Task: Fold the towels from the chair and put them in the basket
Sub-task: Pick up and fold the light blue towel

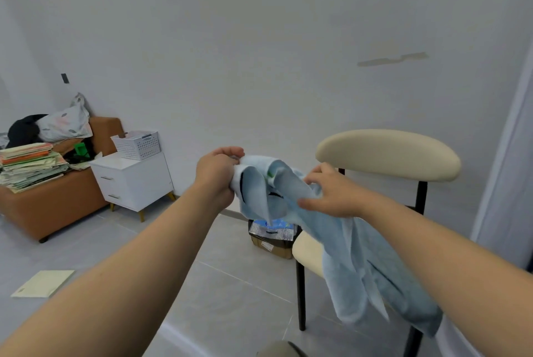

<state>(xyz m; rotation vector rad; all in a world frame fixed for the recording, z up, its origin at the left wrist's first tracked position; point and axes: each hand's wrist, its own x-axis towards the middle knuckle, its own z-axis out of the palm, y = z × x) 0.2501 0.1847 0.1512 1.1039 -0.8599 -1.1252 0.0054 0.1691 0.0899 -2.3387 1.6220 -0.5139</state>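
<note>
A light blue towel [354,258] hangs bunched in the air in front of the cream chair [386,154] with black legs. My left hand [216,173] grips the towel's upper left corner. My right hand [328,192] pinches the towel's top edge further right, fingers curled into the cloth. The rest of the towel droops down over the chair's seat [308,252]. A white perforated basket [138,144] stands on a white nightstand [132,180] at the left, well away from both hands.
An orange sofa [54,200] at far left carries a stack of papers [31,164], a pillow and dark clothing. A cardboard box with a packet [272,234] sits on the floor behind the chair. A pale sheet [43,283] lies on the grey tiles.
</note>
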